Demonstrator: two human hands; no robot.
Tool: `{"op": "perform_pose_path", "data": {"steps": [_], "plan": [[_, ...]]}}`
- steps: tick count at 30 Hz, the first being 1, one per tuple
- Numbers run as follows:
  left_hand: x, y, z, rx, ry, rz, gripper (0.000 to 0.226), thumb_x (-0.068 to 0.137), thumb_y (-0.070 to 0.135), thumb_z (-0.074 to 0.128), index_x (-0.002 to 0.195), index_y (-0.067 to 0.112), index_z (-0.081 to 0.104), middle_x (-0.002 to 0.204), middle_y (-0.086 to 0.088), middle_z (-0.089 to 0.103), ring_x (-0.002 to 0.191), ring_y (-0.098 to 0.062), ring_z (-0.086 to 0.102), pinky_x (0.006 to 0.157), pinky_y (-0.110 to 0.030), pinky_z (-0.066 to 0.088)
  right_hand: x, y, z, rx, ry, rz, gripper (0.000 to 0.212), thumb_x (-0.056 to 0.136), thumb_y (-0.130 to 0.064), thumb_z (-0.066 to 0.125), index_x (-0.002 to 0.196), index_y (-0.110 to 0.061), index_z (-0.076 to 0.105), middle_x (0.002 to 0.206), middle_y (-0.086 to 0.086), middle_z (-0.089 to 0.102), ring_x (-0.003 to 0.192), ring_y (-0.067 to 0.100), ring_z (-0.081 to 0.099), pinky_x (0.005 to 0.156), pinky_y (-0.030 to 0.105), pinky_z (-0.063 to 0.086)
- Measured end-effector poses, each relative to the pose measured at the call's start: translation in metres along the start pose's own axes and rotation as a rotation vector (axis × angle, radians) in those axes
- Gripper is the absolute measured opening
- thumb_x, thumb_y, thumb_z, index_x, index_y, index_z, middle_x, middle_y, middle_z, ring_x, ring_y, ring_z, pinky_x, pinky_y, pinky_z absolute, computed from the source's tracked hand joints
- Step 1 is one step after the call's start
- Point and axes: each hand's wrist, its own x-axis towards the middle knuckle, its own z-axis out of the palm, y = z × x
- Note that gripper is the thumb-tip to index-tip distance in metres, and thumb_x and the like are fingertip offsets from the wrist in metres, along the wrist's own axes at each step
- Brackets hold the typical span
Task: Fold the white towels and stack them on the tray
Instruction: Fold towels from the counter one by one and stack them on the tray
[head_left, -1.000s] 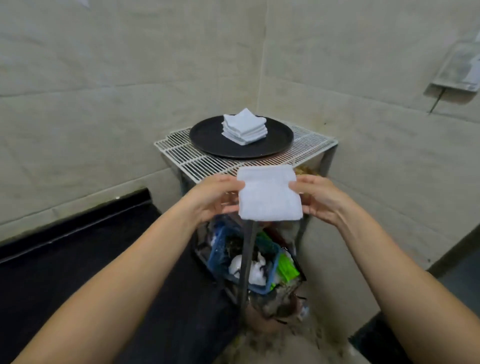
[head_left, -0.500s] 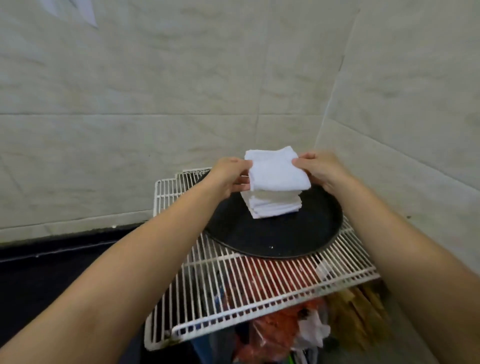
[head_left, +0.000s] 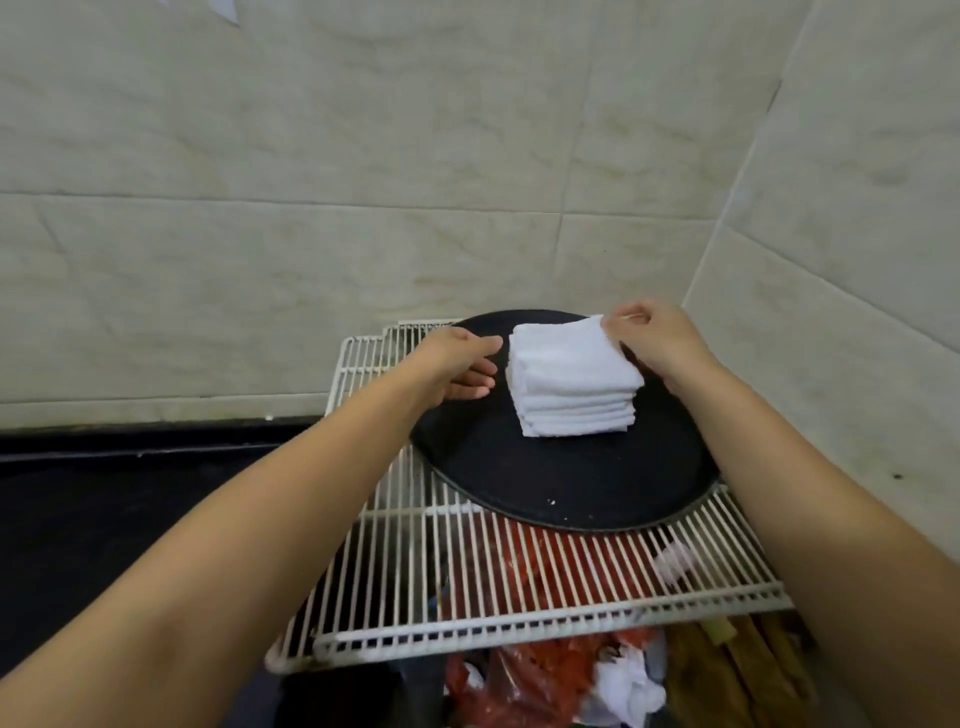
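Observation:
A stack of several folded white towels (head_left: 571, 387) sits on the round black tray (head_left: 571, 488), toward its far side. My right hand (head_left: 657, 340) is at the stack's far right corner and pinches the edge of the top towel. My left hand (head_left: 457, 366) hovers just left of the stack, fingers relaxed and holding nothing, a small gap from the towels.
The tray rests on a white wire rack (head_left: 519, 587) in a tiled corner. Under the rack lie red plastic bags (head_left: 524, 680), white crumpled cloth (head_left: 628, 686) and brown sticks (head_left: 748, 670). A black counter (head_left: 130, 499) runs along the left.
The folded towel I carried in both hands now lies on top of the stack. My left hand has let go and drawn back to the left; the right still pinches a corner.

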Motion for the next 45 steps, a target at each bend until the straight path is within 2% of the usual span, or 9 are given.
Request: {"op": "perform_pose_path", "data": {"steps": [2,5,12,16,18,22,25,32,45], "plan": [[-0.019,-0.004,-0.028,-0.009,0.027,0.037,0.02,0.093,0.028,0.057,0.097,0.009,0.054,0.083,-0.007,0.061,0.061,-0.014,0.058,0.044,-0.019,0.051,-0.014,-0.029,0.009,-0.075,0.046,-0.121,0.028,0.087,-0.022,0.061,0.112,-0.008,0.062,0.099,0.004,0.06,0.091,0.016,0.054,0.084,0.03,0.043],[-0.064,-0.019,-0.088,0.018,0.072,0.109,0.017,0.095,0.028,0.053,0.088,0.012,0.053,0.078,-0.004,0.059,0.061,-0.012,0.057,0.048,-0.018,0.051,-0.052,-0.083,0.055,-0.112,0.005,-0.314,0.027,0.087,-0.019,0.059,0.111,-0.008,0.062,0.1,0.006,0.06,0.088,0.016,0.054,0.09,0.033,0.044],[-0.238,-0.116,-0.285,0.196,0.385,0.094,0.016,0.096,0.025,0.051,0.084,0.015,0.053,0.074,-0.001,0.06,0.06,-0.01,0.055,0.057,-0.02,0.048,-0.219,-0.177,0.268,-0.188,-0.363,-0.603,0.021,0.088,-0.025,0.059,0.103,-0.011,0.065,0.106,0.012,0.066,0.096,0.026,0.062,0.084,0.031,0.046],[-0.361,-0.196,-0.398,0.371,0.643,-0.023,0.013,0.094,0.023,0.052,0.088,0.012,0.057,0.073,-0.001,0.063,0.061,-0.012,0.056,0.058,-0.024,0.046,-0.352,-0.212,0.399,-0.231,-0.595,-0.801,0.023,0.09,-0.033,0.055,0.105,-0.017,0.063,0.106,0.008,0.061,0.1,0.028,0.059,0.089,0.041,0.049],[-0.419,-0.235,-0.441,0.445,0.756,-0.115,0.013,0.093,0.023,0.053,0.087,0.013,0.059,0.075,-0.002,0.065,0.063,-0.015,0.058,0.063,-0.028,0.048,-0.419,-0.225,0.45,-0.294,-0.695,-0.883,0.027,0.093,-0.036,0.051,0.112,-0.019,0.06,0.113,0.006,0.056,0.107,0.026,0.056,0.092,0.04,0.046],[-0.52,-0.311,-0.51,0.627,0.936,-0.368,0.017,0.092,0.03,0.053,0.093,0.016,0.061,0.089,-0.002,0.065,0.083,-0.018,0.06,0.078,-0.032,0.049,-0.529,-0.249,0.536,-0.362,-0.817,-1.099,0.032,0.097,-0.037,0.043,0.121,-0.019,0.055,0.12,0.003,0.054,0.112,0.024,0.053,0.091,0.039,0.04],[-0.575,-0.362,-0.549,0.625,1.04,-0.517,0.019,0.092,0.031,0.052,0.097,0.014,0.06,0.102,-0.009,0.067,0.095,-0.026,0.061,0.081,-0.036,0.05,-0.591,-0.263,0.594,-0.38,-0.875,-1.257,0.034,0.098,-0.037,0.039,0.123,-0.019,0.053,0.121,0.002,0.055,0.111,0.023,0.053,0.089,0.039,0.041],[-0.629,-0.439,-0.671,0.616,1.054,-0.647,0.024,0.093,0.034,0.05,0.103,0.014,0.058,0.109,-0.009,0.065,0.099,-0.027,0.061,0.082,-0.037,0.052,-0.686,-0.317,0.742,-0.441,-1.009,-1.438,0.036,0.099,-0.038,0.035,0.126,-0.019,0.051,0.121,0.003,0.054,0.111,0.023,0.052,0.088,0.038,0.041],[-0.698,-0.499,-0.934,0.486,1.138,-0.758,0.019,0.093,0.029,0.049,0.101,0.014,0.059,0.102,-0.004,0.066,0.094,-0.022,0.061,0.078,-0.034,0.049,-0.79,-0.479,0.984,-0.566,-1.174,-1.519,0.037,0.1,-0.037,0.032,0.126,-0.017,0.049,0.125,0.004,0.052,0.116,0.024,0.049,0.093,0.038,0.04]]}}
